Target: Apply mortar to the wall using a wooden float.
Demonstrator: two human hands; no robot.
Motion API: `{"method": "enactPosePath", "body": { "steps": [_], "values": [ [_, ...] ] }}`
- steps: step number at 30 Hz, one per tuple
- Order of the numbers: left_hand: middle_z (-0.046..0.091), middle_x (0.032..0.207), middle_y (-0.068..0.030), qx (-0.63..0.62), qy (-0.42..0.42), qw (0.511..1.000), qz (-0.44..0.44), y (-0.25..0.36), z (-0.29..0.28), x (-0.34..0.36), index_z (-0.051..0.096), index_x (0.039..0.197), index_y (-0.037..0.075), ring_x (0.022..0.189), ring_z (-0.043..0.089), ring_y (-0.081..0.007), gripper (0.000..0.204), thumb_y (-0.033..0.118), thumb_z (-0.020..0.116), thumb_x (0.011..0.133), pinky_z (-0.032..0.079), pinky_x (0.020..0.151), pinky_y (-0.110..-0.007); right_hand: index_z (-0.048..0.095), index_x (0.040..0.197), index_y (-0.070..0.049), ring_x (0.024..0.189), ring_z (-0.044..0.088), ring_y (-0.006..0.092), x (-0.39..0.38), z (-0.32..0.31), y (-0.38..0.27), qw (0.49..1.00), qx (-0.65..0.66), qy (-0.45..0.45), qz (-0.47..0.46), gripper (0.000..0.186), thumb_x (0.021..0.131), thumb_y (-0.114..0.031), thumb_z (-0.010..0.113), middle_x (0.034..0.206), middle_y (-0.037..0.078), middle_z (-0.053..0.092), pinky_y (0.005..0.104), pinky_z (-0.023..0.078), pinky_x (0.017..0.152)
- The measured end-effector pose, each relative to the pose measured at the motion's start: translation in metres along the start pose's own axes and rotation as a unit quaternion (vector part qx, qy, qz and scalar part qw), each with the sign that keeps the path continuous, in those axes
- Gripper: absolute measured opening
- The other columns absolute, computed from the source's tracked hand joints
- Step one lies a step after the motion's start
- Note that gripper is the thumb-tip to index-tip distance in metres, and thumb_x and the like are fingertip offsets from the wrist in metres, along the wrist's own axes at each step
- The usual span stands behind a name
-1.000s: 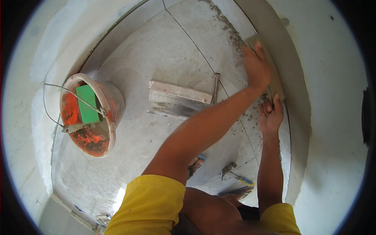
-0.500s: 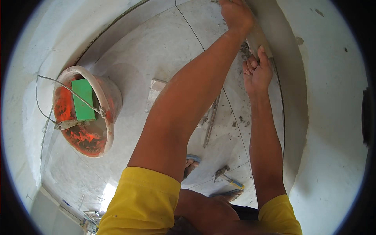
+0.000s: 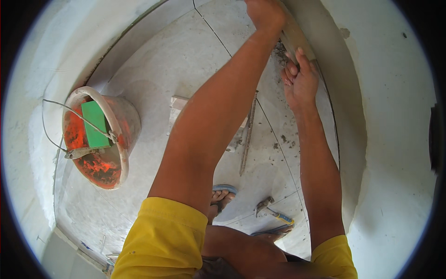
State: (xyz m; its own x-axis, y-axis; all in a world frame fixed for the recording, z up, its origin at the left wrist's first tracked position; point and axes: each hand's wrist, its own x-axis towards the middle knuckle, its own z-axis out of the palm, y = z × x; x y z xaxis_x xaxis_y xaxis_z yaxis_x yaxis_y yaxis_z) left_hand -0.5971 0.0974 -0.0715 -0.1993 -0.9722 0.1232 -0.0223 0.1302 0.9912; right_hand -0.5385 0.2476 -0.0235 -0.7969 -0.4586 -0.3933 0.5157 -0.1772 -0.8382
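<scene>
While both hands, left hand (image 3: 265,13) and right hand (image 3: 301,80), press flat-fingered on the skirting tile (image 3: 293,38) at the floor's edge, uneven pressure could probably tilt it

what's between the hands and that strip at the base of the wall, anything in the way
Nothing visible. The left hand and the right hand both rest directly on the tile strip at the foot of the wall. Only mortar crumbs lie on the floor beside it.
</scene>
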Motion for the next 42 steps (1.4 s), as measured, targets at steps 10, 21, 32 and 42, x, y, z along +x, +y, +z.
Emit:
{"method": "enactPosePath", "body": {
  "steps": [10,21,32,42],
  "values": [
    [0.059,0.09,-0.0335,-0.067,-0.113,0.968,-0.216,0.062,-0.032,-0.093,0.043,0.098,-0.009,0.086,0.058,-0.0492,0.037,0.028,0.045,0.098,0.044,0.074,-0.051,0.054,0.092,-0.008,0.048,0.028,0.0056,-0.063,-0.071,-0.005,0.997,0.013,0.073,0.018,0.02,0.093,-0.028,0.059,0.057,-0.005,0.034,0.0224,0.024,0.045],
    [0.058,0.075,-0.0318,-0.085,-0.25,0.907,-0.329,0.077,-0.08,-0.193,0.041,0.101,-0.009,0.075,0.058,-0.0502,0.038,0.029,0.046,0.098,0.044,0.063,-0.051,0.054,0.089,-0.011,0.047,0.028,0.0075,-0.147,-0.165,-0.001,0.988,0.02,0.151,0.027,0.02,0.094,-0.031,0.056,0.054,-0.004,0.032,0.0247,0.027,0.049],
    [0.061,0.091,-0.0082,-0.163,-0.219,0.876,-0.398,0.051,-0.191,-0.247,0.05,0.106,-0.002,0.081,0.054,-0.0132,0.037,0.032,0.06,0.093,0.045,0.072,-0.029,0.055,0.093,-0.013,0.049,0.031,0.0081,-0.228,-0.151,0.047,0.977,0.003,0.121,0.178,0.019,0.093,-0.032,0.057,0.055,-0.004,0.035,0.0254,0.029,0.053],
    [0.06,0.089,-0.0105,-0.209,-0.159,0.893,-0.365,0.066,-0.264,-0.202,0.05,0.11,-0.002,0.081,0.055,-0.0164,0.038,0.033,0.055,0.096,0.045,0.075,-0.032,0.053,0.093,-0.01,0.052,0.034,0.0076,-0.236,-0.074,0.072,0.967,-0.007,-0.022,0.253,0.024,0.094,-0.034,0.055,0.061,-0.002,0.041,0.0251,0.031,0.054]
  ]
}}
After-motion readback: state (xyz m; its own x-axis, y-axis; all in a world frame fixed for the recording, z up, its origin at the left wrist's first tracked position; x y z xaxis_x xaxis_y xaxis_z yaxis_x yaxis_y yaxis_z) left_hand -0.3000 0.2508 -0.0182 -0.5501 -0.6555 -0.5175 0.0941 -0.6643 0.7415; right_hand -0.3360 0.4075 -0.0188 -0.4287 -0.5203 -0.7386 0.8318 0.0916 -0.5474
